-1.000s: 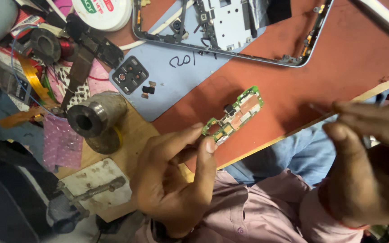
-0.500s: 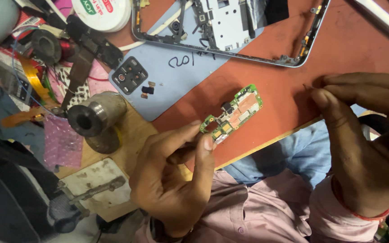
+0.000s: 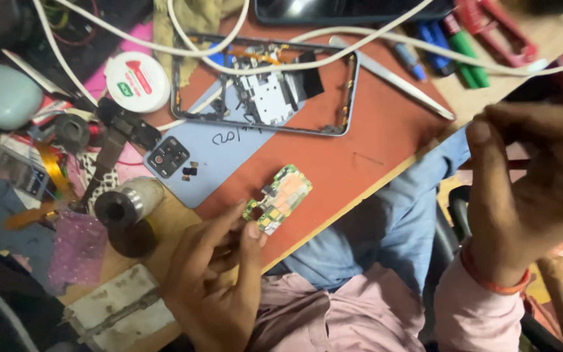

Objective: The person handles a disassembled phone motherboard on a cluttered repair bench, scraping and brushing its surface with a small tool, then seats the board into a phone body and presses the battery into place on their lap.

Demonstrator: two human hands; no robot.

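Green and orange, the small circuit board (image 3: 279, 199) lies on the red-brown mat (image 3: 373, 150) near the front edge of the table, and the left hand (image 3: 213, 280) pinches its lower end between thumb and forefinger. The right hand (image 3: 535, 189) is raised well apart on the right side, with fingertips pressed together; I cannot tell if it holds something. Behind the board lies an opened phone frame (image 3: 265, 85), and just beside it a light blue back cover (image 3: 219, 156). To the left stands a metal cylinder (image 3: 125, 205), and a white round tin (image 3: 139, 81) is further back.
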